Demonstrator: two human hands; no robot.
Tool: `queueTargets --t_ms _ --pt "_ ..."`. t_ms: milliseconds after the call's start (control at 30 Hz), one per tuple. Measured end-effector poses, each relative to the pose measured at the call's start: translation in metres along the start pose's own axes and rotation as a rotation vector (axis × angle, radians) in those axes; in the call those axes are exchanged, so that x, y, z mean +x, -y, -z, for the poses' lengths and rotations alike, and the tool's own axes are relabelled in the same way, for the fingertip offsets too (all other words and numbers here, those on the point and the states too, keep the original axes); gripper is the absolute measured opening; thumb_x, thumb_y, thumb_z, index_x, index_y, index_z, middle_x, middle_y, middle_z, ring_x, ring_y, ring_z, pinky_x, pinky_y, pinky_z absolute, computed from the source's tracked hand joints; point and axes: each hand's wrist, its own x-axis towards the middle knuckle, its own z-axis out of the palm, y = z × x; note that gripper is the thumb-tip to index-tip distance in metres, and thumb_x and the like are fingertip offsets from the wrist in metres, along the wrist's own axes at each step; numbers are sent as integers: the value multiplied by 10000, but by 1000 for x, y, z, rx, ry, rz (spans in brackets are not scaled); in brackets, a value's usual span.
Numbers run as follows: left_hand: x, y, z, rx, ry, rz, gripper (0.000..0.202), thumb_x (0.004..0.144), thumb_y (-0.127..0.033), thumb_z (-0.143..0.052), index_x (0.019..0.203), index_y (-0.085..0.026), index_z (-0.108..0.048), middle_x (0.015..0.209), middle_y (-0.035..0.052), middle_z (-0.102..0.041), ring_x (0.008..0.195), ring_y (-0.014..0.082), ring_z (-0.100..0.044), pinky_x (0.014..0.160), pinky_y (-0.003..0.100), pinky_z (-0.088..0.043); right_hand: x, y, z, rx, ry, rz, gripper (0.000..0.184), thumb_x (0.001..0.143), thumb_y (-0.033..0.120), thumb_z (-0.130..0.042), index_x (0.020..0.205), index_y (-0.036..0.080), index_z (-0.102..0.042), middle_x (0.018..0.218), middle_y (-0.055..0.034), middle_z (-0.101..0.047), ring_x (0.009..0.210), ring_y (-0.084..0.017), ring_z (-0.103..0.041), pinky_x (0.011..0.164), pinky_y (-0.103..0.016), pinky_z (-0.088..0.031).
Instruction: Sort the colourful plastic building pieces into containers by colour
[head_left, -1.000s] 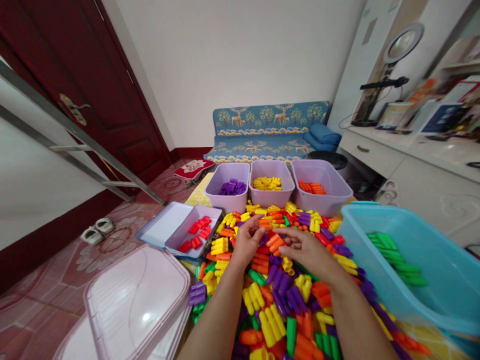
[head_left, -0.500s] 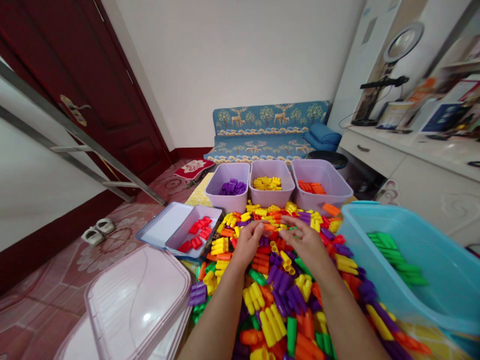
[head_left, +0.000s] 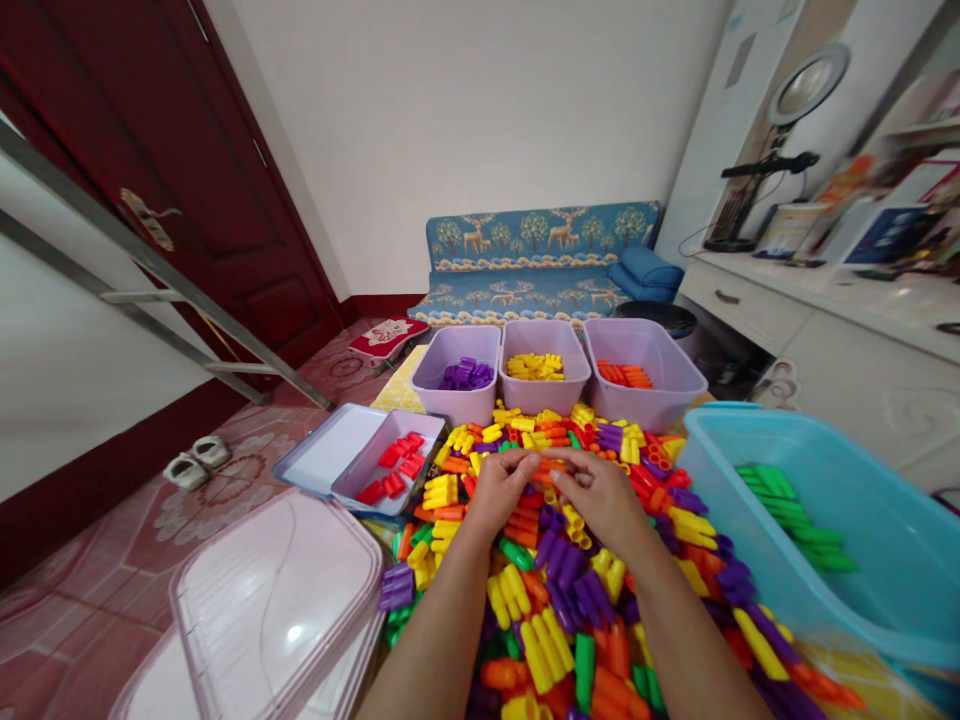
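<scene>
My left hand (head_left: 504,488) and my right hand (head_left: 604,495) meet over the middle of a wide heap of plastic tube-shaped building blocks. Orange tube blocks (head_left: 551,468) show between the two hands, and the fingers of both are closed on them; how many they hold is partly hidden. Around and beneath the hands lie loose blocks, among them joined purple tubes (head_left: 559,560), joined yellow tubes (head_left: 545,650) and a green tube (head_left: 516,555).
Behind the heap stand three lilac tubs with purple blocks (head_left: 466,375), yellow blocks (head_left: 534,367) and orange blocks (head_left: 624,375). A lilac box (head_left: 352,475) at left holds red blocks. Green blocks lie in the turquoise bin (head_left: 885,500) at right. Pale lids (head_left: 277,600) lie at front left.
My hands have come together and closed around orange blocks; before, the right hand's fingers were spread. An orange block in front of the right lilac tub no longer shows there.
</scene>
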Motion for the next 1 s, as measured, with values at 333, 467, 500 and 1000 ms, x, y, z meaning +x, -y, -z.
queueTargets --t_ms 333,467,500,1000 --pt "1 7 -2 45 -76 -8 420 855 -472 -516 713 -117 -690 651 30 -652 540 98 -486 558 218 -385 0 5 49 621 -528 90 445 721 345 -707 1152 290 -613 989 -17 -695 873 -175 -676 773 -320 -536" --pt "2 8 -1 44 -202 -29 370 863 -448 -512 863 -127 -696 676 24 -659 588 125 -551 595 234 -425 3 -4 52 632 -567 65 408 713 368 -721 1093 258 -622 1128 -62 -654 989 -209 -648 829 -362 -529" --pt "2 8 0 64 -246 -37 364 869 -441 -505 879 -130 -694 695 28 -667 625 138 -577 623 244 -442 4 -9 50 559 -520 8 376 719 394 -710 1051 232 -640 1102 -78 -663 960 -221 -654 794 -365 -539" --pt "2 3 -3 761 -10 -109 694 732 -166 -526 1409 -143 -373 1320 118 -539 1134 281 -487 1022 418 -374 8 -48 -3 -323 12 -111 697 753 240 -549 1419 227 -343 1318 -111 -538 1176 -266 -543 987 -441 -419"
